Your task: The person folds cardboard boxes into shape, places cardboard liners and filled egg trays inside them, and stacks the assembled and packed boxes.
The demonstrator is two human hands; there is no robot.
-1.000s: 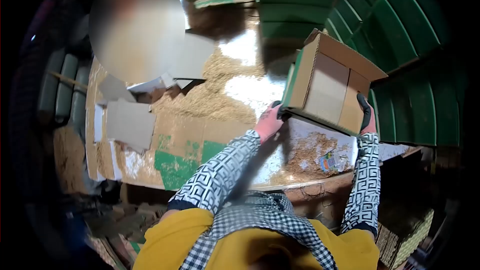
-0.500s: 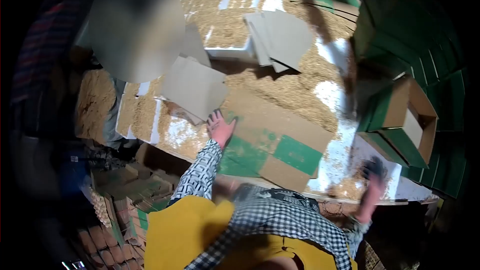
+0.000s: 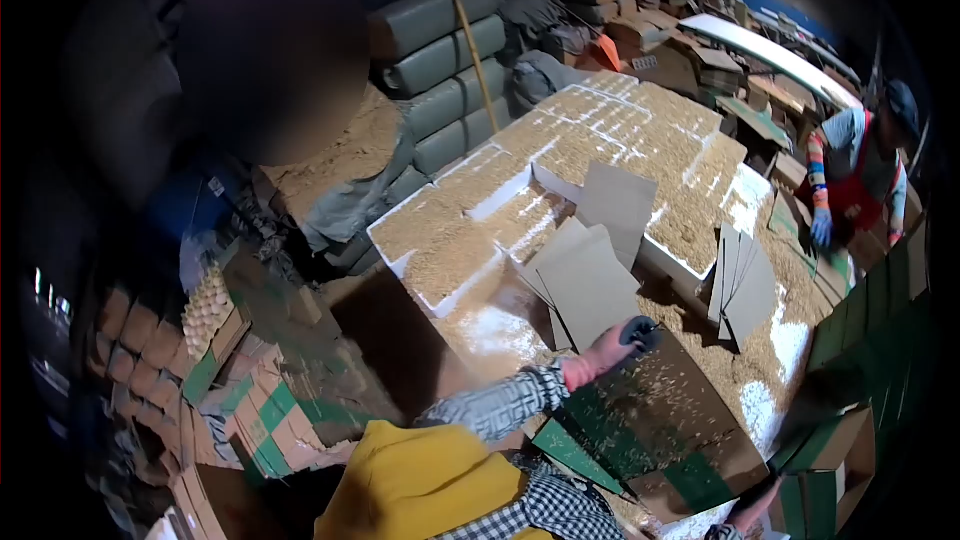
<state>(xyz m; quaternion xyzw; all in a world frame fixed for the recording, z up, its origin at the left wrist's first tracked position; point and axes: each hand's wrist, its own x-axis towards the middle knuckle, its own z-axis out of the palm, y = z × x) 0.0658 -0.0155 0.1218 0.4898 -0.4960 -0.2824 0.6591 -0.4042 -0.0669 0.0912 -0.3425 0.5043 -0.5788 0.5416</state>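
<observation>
A flattened brown-and-green cardboard carton (image 3: pixel 715 405) is tilted up in front of me, with loose husk bits scattered over its face. My left hand (image 3: pixel 612 345), in a glove with dark fingertips, is closed on the carton's upper left corner. At the carton's lower right corner is my right hand (image 3: pixel 755 508), its fingers hidden. Beyond the left hand, grey cardboard sheets (image 3: pixel 590 280) lie loosely stacked on the husk-covered table. More grey sheets (image 3: pixel 742 285) lean against a white tray edge to the right.
White foam trays filled with husk (image 3: pixel 600 125) spread across the table. An open green-and-brown box (image 3: pixel 850 460) stands at right. A co-worker (image 3: pixel 862 165) bends over the far right side. Egg trays (image 3: pixel 206 305) and folded cartons (image 3: pixel 265 410) stand at left.
The carton has gone from lying flat to tilted up, and husk is scattering over it. My left hand has closed on its corner; my right hand has come to it. The view has swung up.
</observation>
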